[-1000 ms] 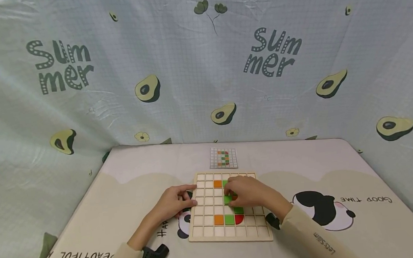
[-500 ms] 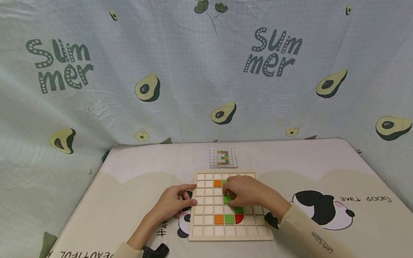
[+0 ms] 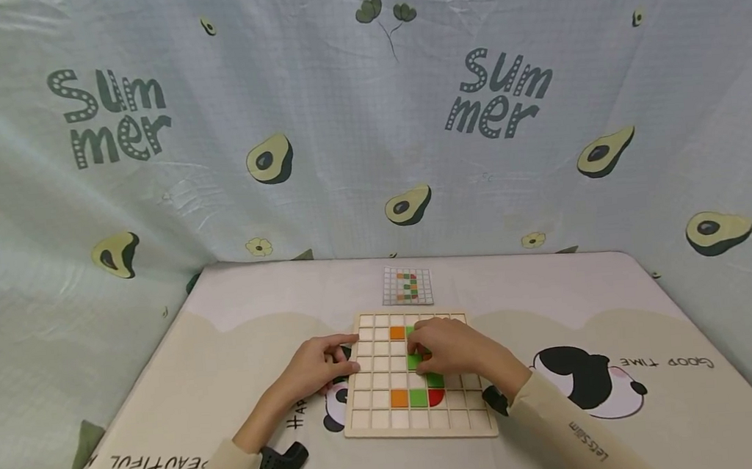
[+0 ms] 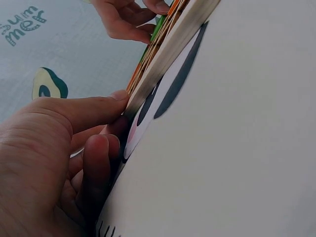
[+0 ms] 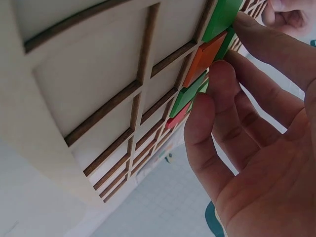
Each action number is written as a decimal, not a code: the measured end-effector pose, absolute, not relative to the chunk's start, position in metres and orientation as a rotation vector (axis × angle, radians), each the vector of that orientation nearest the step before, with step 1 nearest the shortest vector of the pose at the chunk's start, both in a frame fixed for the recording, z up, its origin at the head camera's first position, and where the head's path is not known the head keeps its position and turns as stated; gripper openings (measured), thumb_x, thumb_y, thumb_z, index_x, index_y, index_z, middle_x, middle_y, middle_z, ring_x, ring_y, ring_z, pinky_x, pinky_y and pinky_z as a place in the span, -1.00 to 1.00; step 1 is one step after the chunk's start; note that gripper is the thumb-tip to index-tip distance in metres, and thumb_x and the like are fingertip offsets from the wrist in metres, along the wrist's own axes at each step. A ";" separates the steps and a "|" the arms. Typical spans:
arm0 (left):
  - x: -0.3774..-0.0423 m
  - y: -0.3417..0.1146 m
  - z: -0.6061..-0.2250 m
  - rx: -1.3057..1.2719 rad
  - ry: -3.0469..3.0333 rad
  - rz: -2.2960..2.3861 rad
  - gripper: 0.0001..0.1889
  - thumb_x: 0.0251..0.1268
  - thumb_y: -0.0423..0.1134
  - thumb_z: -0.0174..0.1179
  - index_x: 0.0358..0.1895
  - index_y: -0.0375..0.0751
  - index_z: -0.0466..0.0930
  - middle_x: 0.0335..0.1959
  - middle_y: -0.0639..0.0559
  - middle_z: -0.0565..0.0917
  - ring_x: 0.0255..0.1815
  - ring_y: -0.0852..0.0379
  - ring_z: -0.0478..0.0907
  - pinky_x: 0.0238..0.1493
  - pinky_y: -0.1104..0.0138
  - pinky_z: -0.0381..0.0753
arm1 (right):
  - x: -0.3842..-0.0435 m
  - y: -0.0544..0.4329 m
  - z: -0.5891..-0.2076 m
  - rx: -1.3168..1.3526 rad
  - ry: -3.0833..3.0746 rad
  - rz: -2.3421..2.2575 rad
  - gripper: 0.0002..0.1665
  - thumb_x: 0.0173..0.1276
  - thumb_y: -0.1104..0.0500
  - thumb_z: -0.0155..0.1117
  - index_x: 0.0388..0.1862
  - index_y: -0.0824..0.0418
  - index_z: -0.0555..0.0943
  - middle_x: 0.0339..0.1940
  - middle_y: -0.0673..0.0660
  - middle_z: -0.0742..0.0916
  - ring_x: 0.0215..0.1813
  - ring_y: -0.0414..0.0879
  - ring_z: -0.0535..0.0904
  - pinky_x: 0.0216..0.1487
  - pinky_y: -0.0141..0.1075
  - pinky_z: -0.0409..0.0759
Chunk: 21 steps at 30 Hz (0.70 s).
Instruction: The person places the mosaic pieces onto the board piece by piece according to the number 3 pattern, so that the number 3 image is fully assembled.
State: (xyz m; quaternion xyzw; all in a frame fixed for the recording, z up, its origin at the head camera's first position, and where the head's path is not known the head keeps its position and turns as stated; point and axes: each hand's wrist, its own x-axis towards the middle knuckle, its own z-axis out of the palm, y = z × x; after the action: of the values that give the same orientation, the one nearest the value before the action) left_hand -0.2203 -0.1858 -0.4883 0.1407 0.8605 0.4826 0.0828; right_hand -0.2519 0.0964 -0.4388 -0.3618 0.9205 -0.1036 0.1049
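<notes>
A wooden grid board (image 3: 420, 433) lies on the table with orange, green and red tiles in some cells. My left hand (image 3: 315, 366) is at its left edge; index finger and thumb, nearly straight, touch the rim while the other fingers curl under. Over the middle cells my right hand (image 3: 454, 346) pinches a green tile (image 3: 414, 362) between thumb and fingertips. Beside that, an orange tile (image 5: 206, 57) is partly covered by the hand. Closer to me are another green tile (image 3: 435, 381) and a rounded red tile (image 3: 436, 397).
Beyond the board lies a small printed grid card (image 3: 390, 299) with a coloured pattern. An orange tile (image 3: 398, 333) sits in an upper row; orange and green tiles (image 3: 418, 398) sit in a lower row. The patterned cloth (image 3: 339, 193) hangs behind the table.
The right fingers shift only slightly at the green tile. The left hand stays at the board's edge, and the tiles in sight keep their cells.
</notes>
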 end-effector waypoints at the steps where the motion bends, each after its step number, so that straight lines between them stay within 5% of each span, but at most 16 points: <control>1: -0.220 -0.186 -0.488 0.419 2.569 1.441 -0.41 0.30 -0.19 0.43 0.39 -0.21 0.57 -0.50 0.10 0.66 -0.78 0.23 0.33 -0.74 0.37 0.42 | -0.252 0.096 -0.439 -1.067 2.714 -0.303 -0.78 0.27 0.02 0.56 -0.14 0.01 0.78 -0.21 -0.12 0.69 -0.21 -0.27 0.54 -0.05 -0.24 0.64; 21: -0.222 -0.186 -0.492 0.435 2.584 1.432 -0.41 0.30 -0.17 0.44 0.38 -0.19 0.58 -0.49 0.10 0.66 -0.79 0.22 0.31 -0.75 0.35 0.42 | -0.252 0.098 -0.440 -1.124 2.703 -0.314 -0.78 0.30 0.04 0.55 -0.10 -0.04 0.75 -0.28 -0.15 0.64 -0.25 -0.27 0.51 -0.17 -0.34 0.56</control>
State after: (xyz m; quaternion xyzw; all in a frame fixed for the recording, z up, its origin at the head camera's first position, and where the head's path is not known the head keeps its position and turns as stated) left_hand -0.2219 -0.1862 -0.4923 0.1453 0.8628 0.4780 0.0778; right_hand -0.2523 0.0982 -0.4400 -0.3800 0.9136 -0.1061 0.0986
